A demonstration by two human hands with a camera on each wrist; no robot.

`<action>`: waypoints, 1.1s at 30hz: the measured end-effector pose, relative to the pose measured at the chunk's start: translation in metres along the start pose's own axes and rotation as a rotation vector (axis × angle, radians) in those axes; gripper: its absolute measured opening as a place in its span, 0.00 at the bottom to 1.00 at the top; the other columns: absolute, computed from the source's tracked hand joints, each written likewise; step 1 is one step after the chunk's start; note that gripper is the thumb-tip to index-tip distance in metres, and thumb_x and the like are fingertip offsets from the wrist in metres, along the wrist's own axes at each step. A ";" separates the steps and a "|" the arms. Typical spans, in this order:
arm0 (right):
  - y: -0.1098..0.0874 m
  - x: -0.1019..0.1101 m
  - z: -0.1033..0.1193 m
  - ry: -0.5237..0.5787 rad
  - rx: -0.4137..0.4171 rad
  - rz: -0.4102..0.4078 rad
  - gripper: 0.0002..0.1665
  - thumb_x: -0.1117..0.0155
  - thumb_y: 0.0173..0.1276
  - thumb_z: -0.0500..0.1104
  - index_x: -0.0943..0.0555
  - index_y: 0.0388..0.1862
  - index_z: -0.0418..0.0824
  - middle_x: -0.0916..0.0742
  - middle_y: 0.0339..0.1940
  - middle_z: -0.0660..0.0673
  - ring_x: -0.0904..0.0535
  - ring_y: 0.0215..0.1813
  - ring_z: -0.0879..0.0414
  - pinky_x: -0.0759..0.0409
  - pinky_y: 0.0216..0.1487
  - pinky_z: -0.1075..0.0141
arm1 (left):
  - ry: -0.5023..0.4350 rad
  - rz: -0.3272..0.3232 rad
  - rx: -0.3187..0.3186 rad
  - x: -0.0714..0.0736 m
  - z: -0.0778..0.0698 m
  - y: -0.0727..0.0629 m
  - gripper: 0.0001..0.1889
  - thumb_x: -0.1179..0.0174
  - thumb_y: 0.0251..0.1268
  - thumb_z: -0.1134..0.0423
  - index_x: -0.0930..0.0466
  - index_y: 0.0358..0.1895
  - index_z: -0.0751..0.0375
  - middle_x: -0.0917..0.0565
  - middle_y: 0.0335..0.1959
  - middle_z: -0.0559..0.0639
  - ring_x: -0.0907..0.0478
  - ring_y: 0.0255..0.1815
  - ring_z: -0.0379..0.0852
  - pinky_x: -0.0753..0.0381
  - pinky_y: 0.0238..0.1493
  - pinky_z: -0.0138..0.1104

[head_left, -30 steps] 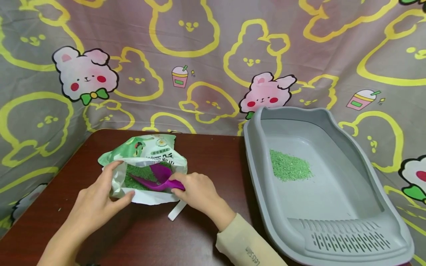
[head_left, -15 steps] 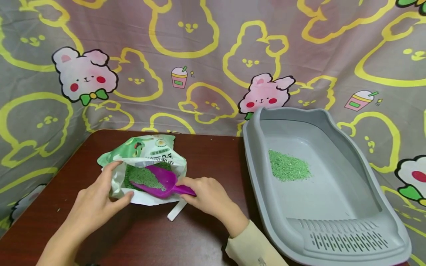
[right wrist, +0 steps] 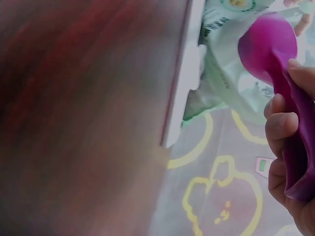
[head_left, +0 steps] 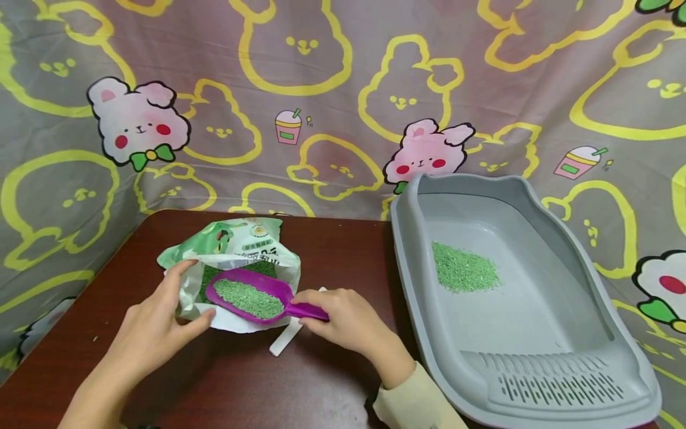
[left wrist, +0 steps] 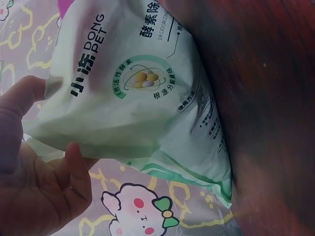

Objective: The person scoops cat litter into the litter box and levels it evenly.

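My left hand [head_left: 152, 325] grips the side of the open green-and-white cat litter bag [head_left: 254, 241], thumb and fingers spread at its mouth. In the left wrist view the bag's printed face [left wrist: 123, 113] fills the middle. With my right hand [head_left: 345, 319] I hold a purple scoop [head_left: 287, 292] by its handle. Green pellets [head_left: 249, 300] heap in the scoop, which sits level at the bag's mouth, its front still over the opening. More green litter shows behind it inside the bag. In the right wrist view my fingers curl round the scoop's handle [right wrist: 298, 147].
A grey litter box [head_left: 409, 250] stands on the right with a patch of green pellets [head_left: 463, 268] on its floor. One white strip, a bag clip by its look [head_left: 284, 341], lies by the bag on the dark red table [head_left: 230, 381]. A patterned curtain [head_left: 321, 119] hangs behind.
My right hand has drawn the scoop back to the right, up out of the litter, and levelled it; it now carries a heap of pellets. The left hand and bag have hardly moved.
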State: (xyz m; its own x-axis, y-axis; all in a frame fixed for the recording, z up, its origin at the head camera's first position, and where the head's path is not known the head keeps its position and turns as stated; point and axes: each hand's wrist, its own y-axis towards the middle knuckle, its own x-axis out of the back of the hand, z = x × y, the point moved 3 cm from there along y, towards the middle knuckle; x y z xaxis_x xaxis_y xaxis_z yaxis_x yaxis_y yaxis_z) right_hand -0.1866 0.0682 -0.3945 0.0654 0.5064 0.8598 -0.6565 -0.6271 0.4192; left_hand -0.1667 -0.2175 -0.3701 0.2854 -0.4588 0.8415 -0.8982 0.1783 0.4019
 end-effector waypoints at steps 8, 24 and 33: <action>-0.005 0.018 0.009 0.033 0.009 -0.028 0.18 0.27 0.63 0.45 0.17 0.52 0.50 0.11 0.32 0.54 0.21 0.28 0.66 0.25 0.33 0.76 | 0.001 -0.003 -0.005 0.001 0.001 0.001 0.46 0.28 0.53 0.53 0.44 0.73 0.57 0.20 0.47 0.63 0.24 0.24 0.44 0.29 0.23 0.46; -0.008 0.045 0.016 0.019 -0.050 -0.049 0.19 0.26 0.62 0.48 0.16 0.52 0.53 0.10 0.35 0.56 0.23 0.27 0.68 0.28 0.30 0.77 | -0.002 0.025 0.017 0.000 0.001 0.001 0.47 0.28 0.53 0.53 0.46 0.74 0.58 0.22 0.52 0.65 0.23 0.24 0.42 0.28 0.24 0.47; -0.010 0.064 0.026 0.019 -0.079 -0.050 0.18 0.26 0.61 0.48 0.16 0.51 0.53 0.10 0.33 0.57 0.23 0.27 0.68 0.27 0.30 0.76 | -0.013 0.028 0.022 0.000 0.002 0.001 0.46 0.28 0.54 0.53 0.45 0.73 0.58 0.19 0.46 0.62 0.23 0.24 0.41 0.28 0.24 0.47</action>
State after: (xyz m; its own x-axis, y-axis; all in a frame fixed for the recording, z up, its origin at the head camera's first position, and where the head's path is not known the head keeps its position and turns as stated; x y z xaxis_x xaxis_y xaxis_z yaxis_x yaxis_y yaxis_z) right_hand -0.1562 0.0917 -0.3365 0.0858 0.5475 0.8324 -0.7101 -0.5524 0.4366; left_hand -0.1682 -0.2194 -0.3708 0.2559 -0.4654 0.8473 -0.9128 0.1723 0.3703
